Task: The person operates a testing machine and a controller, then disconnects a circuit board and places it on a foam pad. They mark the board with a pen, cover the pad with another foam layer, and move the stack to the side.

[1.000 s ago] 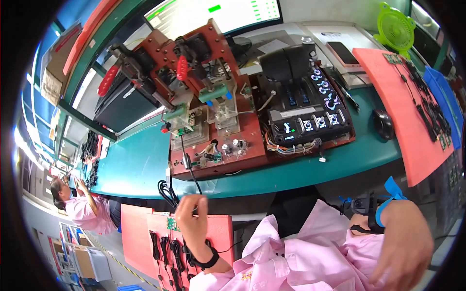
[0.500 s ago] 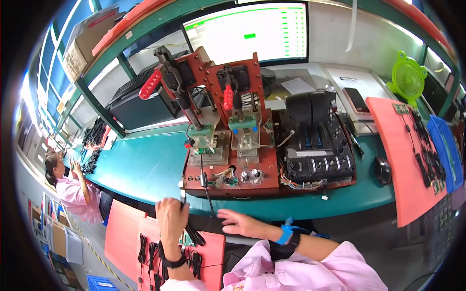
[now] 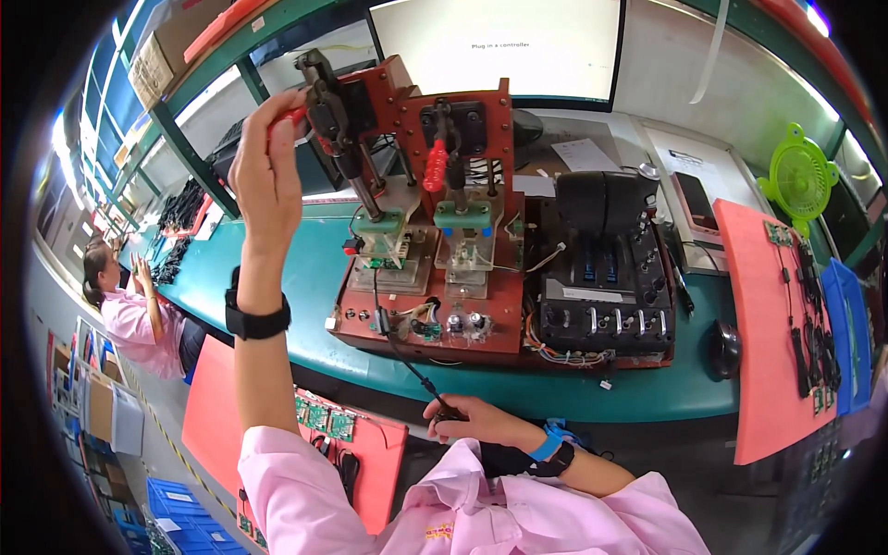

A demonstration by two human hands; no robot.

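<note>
My left hand [image 3: 265, 180] is raised and wrapped round the red handle [image 3: 288, 122] of the left toggle clamp [image 3: 324, 111]. Below that clamp, a green circuit board [image 3: 379, 246] sits in a clear block on the red test fixture [image 3: 425, 319]. A black cable [image 3: 404, 356] runs from the fixture down toward me. Its bundled end [image 3: 446, 413] is in my right hand [image 3: 481, 422], closed on it in front of the bench edge. The second toggle clamp [image 3: 447, 139], also red-handled, stands to the right, untouched.
Beside the fixture is a black control unit [image 3: 606, 277] with levers. A bright monitor [image 3: 499, 51] stands behind. Pink boards [image 3: 379, 462] with circuit boards and cables lie at lower left; another [image 3: 754, 361] is at right, near a mouse [image 3: 725, 348]. A co-worker [image 3: 139, 314] sits far left.
My left hand has risen from the front of the bench to the red clamp handle. The cable bundle is now in my right hand. The monitor went from a green-marked table to a mostly blank screen.
</note>
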